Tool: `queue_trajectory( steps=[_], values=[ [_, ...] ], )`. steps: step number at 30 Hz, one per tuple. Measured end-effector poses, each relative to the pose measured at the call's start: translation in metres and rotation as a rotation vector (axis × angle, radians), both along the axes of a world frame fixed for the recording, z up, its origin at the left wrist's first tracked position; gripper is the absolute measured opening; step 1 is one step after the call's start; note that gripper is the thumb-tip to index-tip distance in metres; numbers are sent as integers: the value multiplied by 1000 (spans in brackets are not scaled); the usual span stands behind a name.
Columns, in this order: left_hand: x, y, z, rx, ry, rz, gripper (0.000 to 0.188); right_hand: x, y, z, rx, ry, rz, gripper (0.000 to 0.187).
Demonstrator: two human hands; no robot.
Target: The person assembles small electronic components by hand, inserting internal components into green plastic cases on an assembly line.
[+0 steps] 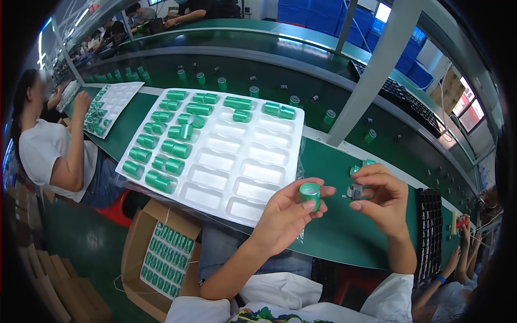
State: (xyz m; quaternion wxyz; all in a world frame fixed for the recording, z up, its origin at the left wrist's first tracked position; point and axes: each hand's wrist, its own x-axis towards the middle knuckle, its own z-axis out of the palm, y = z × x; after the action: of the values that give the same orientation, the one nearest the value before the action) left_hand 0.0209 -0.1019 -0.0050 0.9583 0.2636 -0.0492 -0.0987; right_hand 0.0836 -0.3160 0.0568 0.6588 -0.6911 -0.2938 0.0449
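My left hand point(283, 215) grips a green open-topped cylinder point(309, 189) upright between thumb and fingers, its pale inside facing up. Just to the right, my right hand point(385, 196) pinches a small grey part point(354, 191) with a thin metal pin pointing toward the cylinder. A gap separates the two pieces. Left of my hands lies a white moulded tray point(298, 137) on the green bench; green cylinders rest on their sides in its left and far compartments. Behind my right hand, another green piece point(368, 162) is partly hidden by the fingers.
Green cylinders and small parts stand along the dark conveyor point(247, 70) beyond the bench. A metal post point(371, 75) rises at its edge. A black gridded tray point(431, 231) is at right; a cardboard box point(134, 247) with a filled tray sits below left. Co-workers sit at both sides.
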Motion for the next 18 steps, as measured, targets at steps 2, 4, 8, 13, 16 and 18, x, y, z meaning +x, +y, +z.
queue_trajectory(
  steps=[2, 4, 8, 13, 16, 18],
  values=[
    [0, -5, -5, -71, 41, -64, 42, 3, -5, -3, -86, -115, 13, 43],
    [2, -7, -6, -41, 62, -111, 40, 2, -4, -2, -70, -93, -3, 42],
    [0, -11, -9, 22, 76, -145, 33, 4, -4, -3, -95, -215, 42, 37],
    [-2, -11, -10, 59, 122, -169, 29, 5, 1, -3, -199, -350, 115, 34],
    [-1, -17, -11, 165, 169, -93, 31, 4, 2, -7, -256, -462, 70, 34],
    [-2, -20, -11, 231, 178, -38, 31, 2, 2, -8, -260, -476, 22, 35]
  ],
)
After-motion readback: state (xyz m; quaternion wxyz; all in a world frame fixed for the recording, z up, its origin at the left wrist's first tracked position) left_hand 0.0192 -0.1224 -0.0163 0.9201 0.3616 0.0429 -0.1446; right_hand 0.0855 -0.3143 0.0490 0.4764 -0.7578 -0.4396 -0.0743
